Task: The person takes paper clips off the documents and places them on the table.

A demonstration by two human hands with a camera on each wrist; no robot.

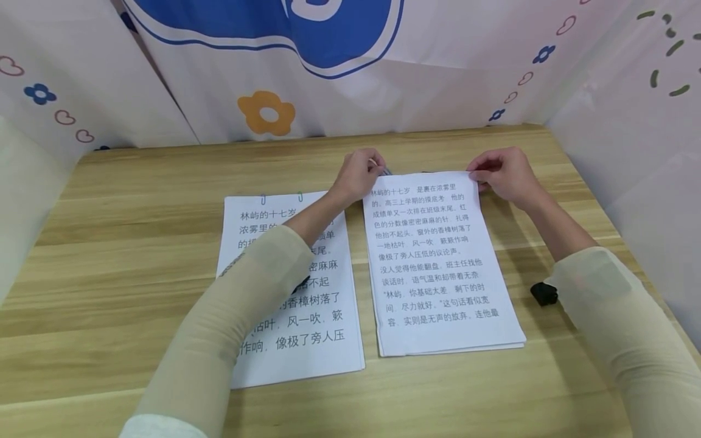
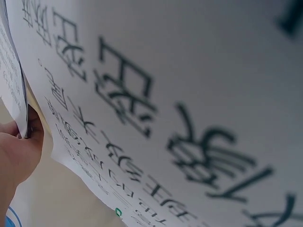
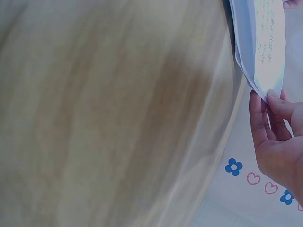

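At the far edge of the right stack of printed sheets [image 1: 432, 304], my left hand [image 1: 358, 173] pinches the left corner between thumb and fingers. A small shiny piece [image 1: 386, 171] shows by these fingertips; I cannot tell what it is. My right hand [image 1: 506, 176] pinches the far right corner of the same stack, thumb on top and fingers beneath, as the right wrist view shows. The sheets' far edge is lifted toward me. Under my left forearm lies another stack of printed sheets [image 1: 323, 356], partly hidden, with a grey paper clip [image 1: 263, 199] and a green paper clip [image 1: 299, 196] on its top edge.
The wooden table [image 1: 109, 274] extends around both stacks. A black object [image 1: 544, 294] shows beside my right sleeve. Behind the table hangs a white cloth [image 1: 438, 91] with blue and orange prints, and a white side panel [image 1: 630, 152] stands at the right.
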